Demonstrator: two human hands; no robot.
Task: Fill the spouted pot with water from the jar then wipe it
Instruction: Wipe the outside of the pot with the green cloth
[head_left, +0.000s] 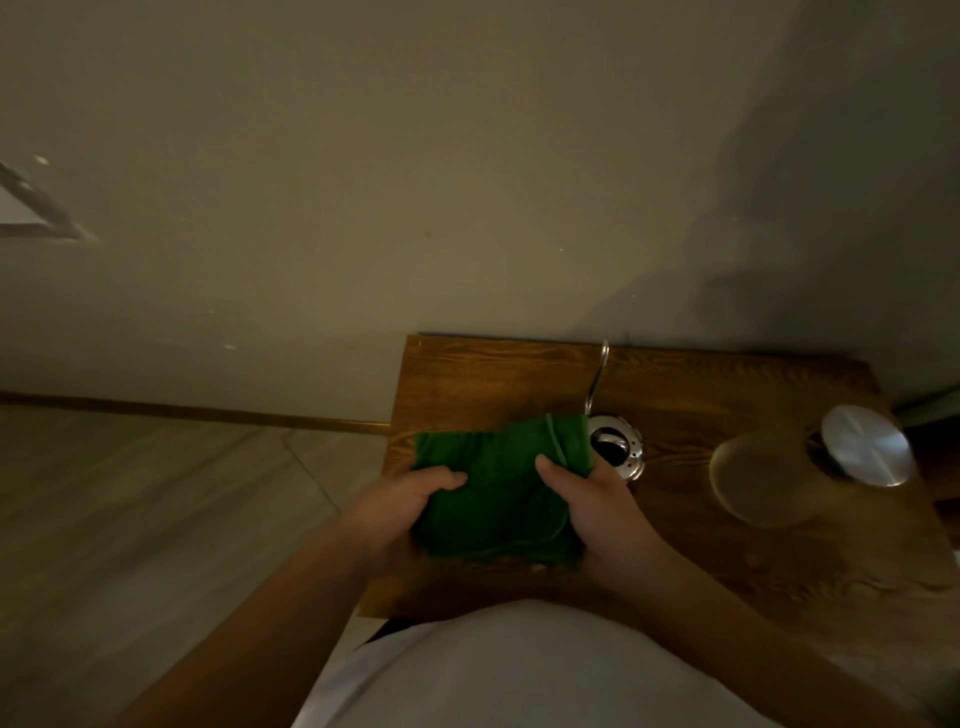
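A green cloth (498, 483) is bunched over the front of the wooden table (727, 545), and both my hands grip it. My left hand (410, 509) holds its left side, thumb on top. My right hand (597, 514) holds its right side. Just behind the cloth's right edge stands the shiny metal spouted pot (618, 447), seen from above, with its thin curved spout (596, 379) rising toward the wall. The cloth covers part of the pot's left side. A clear glass jar (763, 473) with a round metal lid (866, 446) lies tilted at the right of the table.
The table stands against a plain wall (467, 182). Pale floor (156, 519) with a wooden skirting strip lies to its left. My white shirt fills the bottom of the view. The light is dim.
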